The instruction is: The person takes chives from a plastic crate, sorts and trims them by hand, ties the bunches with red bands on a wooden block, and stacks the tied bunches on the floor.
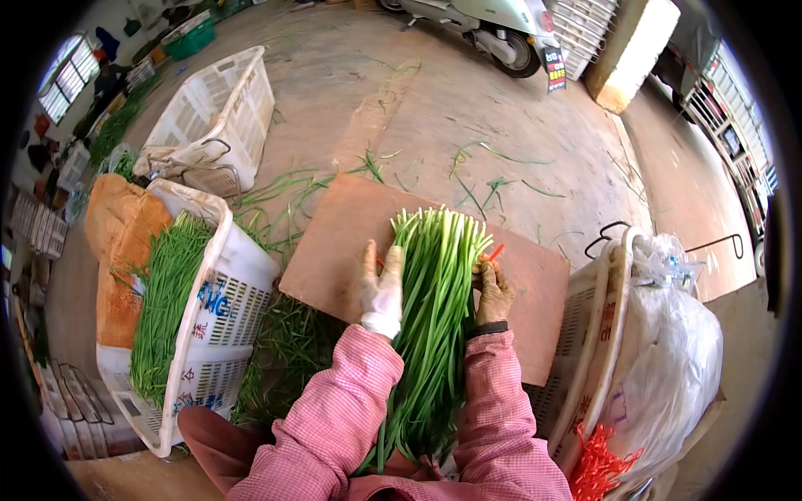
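Note:
A thick bunch of garlic chives (pixel 436 292) lies over a brown board (pixel 334 238), its pale cut ends pointing away from me and its dark leaves trailing towards my lap. My left hand (pixel 383 288), in a white covering, is against the bunch's left side. A bit of red tie shows between its fingers. On the right side, my right hand (pixel 493 290) is closed, pinching a red tie (pixel 496 251) whose end sticks out above the fingers. Whatever part of the tie runs under the bunch is hidden.
At left stands a white crate (pixel 225 292) holding more chives (pixel 171 309); another white crate (pixel 255 92) is behind it. To the right, a crate (pixel 614 309) carries a plastic bag (pixel 668 351) and red ties (pixel 601 459). Loose leaves litter the floor near a parked scooter (pixel 493 33).

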A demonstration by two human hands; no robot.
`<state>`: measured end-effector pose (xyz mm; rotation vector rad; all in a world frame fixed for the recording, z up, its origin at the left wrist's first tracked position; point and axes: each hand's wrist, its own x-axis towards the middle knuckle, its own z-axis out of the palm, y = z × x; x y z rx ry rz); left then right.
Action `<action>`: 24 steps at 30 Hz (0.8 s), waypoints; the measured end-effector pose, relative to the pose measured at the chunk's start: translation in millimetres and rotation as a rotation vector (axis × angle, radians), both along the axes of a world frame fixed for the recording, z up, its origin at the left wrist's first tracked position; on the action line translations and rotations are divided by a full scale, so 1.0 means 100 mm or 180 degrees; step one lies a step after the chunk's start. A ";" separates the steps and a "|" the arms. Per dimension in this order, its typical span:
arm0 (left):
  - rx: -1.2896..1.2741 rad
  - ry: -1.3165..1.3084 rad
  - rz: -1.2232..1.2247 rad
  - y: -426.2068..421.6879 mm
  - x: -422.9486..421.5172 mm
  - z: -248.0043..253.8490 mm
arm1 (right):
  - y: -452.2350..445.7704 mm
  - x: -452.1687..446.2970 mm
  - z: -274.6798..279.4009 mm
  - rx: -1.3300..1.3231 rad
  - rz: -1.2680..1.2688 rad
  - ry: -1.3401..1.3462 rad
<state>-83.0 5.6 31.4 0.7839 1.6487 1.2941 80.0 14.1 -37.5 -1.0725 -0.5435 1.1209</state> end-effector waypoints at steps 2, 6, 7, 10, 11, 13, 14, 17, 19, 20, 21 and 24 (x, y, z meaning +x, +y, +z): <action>0.0454 -0.0642 0.0736 0.18 -0.20 -0.49 | 0.01 0.02 -0.02 -0.0044 -0.0027 -0.0079; -0.0172 0.1123 0.0994 0.39 -0.35 -1.21 | 0.04 -0.01 0.00 -0.0023 -0.0079 -0.0271; -0.0242 0.1084 0.0778 0.40 -0.32 -1.14 | 0.04 -0.01 0.00 -0.0016 -0.0055 -0.0275; -0.0501 0.1226 0.0322 0.38 -0.25 -0.93 | 0.02 0.01 -0.01 0.0017 -0.0048 -0.0397; -0.0525 0.1359 0.0314 0.38 -0.22 -0.92 | 0.02 0.01 -0.02 0.0075 -0.0041 -0.0350; -0.0468 0.1516 0.0274 0.37 -0.18 -0.88 | 0.00 0.00 0.02 0.0083 -0.0014 -0.0449; -0.0468 0.1510 0.0274 0.38 -0.18 -0.95 | -0.01 -0.01 0.04 0.0083 -0.0014 -0.0456; 0.0003 0.2327 0.0262 0.40 -0.18 -1.04 | -0.03 0.02 0.10 0.0050 0.0090 -0.0614; 0.0033 -0.0009 0.0648 0.40 -0.15 -0.98 | -0.09 0.04 0.22 0.0110 0.0174 -0.0780; -0.0046 -0.0299 0.0593 0.37 -0.16 -0.90 | -0.13 0.06 0.32 0.0186 0.0271 -0.0940; -0.0054 -0.0485 0.0608 0.36 -0.14 -0.87 | -0.17 0.09 0.42 0.0053 0.0414 -0.1147; 0.0030 -0.0392 0.0740 0.34 0.01 -0.81 | -0.19 0.11 0.50 0.1039 0.0685 -0.1799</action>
